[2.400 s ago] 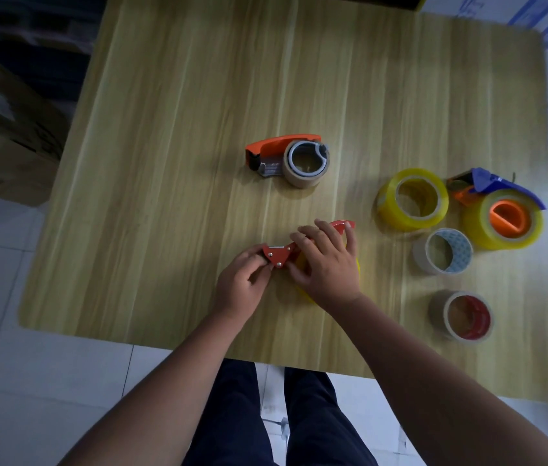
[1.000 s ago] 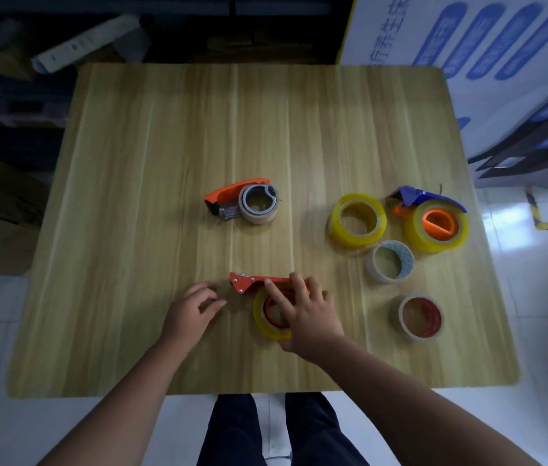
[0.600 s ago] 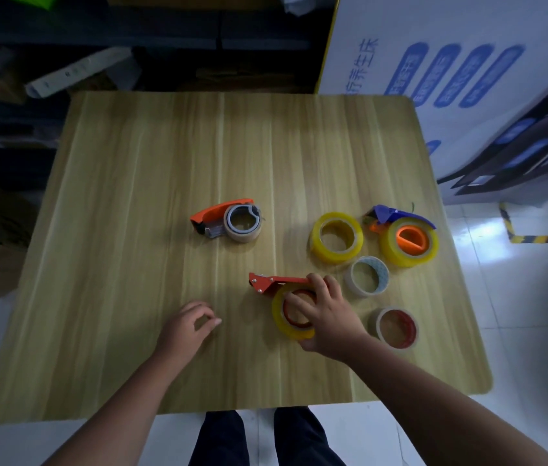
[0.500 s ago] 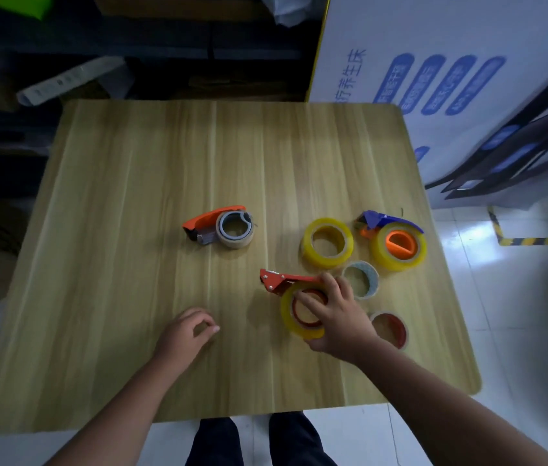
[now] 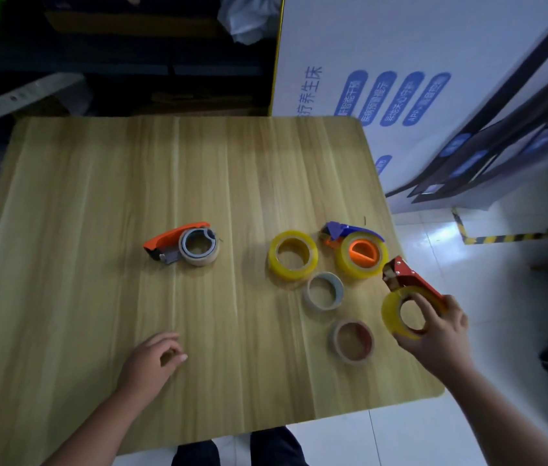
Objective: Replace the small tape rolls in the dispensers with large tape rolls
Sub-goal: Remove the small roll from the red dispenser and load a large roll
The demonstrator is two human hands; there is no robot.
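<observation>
My right hand [image 5: 437, 334] grips a red dispenser [image 5: 407, 280] loaded with a large yellow tape roll [image 5: 389, 311], held at the table's right edge. My left hand [image 5: 151, 363] rests near the front of the table, fingers loosely curled, holding nothing. An orange dispenser with a small grey roll [image 5: 185, 243] lies at mid-table. A blue dispenser with a large yellow roll [image 5: 355, 252] lies at the right. Loose on the table are a large yellow roll [image 5: 293, 255], a small grey-blue roll [image 5: 323, 290] and a small roll with a red core [image 5: 351, 341].
The wooden table [image 5: 97, 230] ends just right of my right hand, over white floor tiles. A large white printed box [image 5: 417, 79] stands past the back right corner. Dark shelving and boxes lie behind the table.
My right hand has carried the red dispenser with its yellow roll from front centre to the right edge, beyond the loose rolls. My left hand let go earlier and stayed near the front.
</observation>
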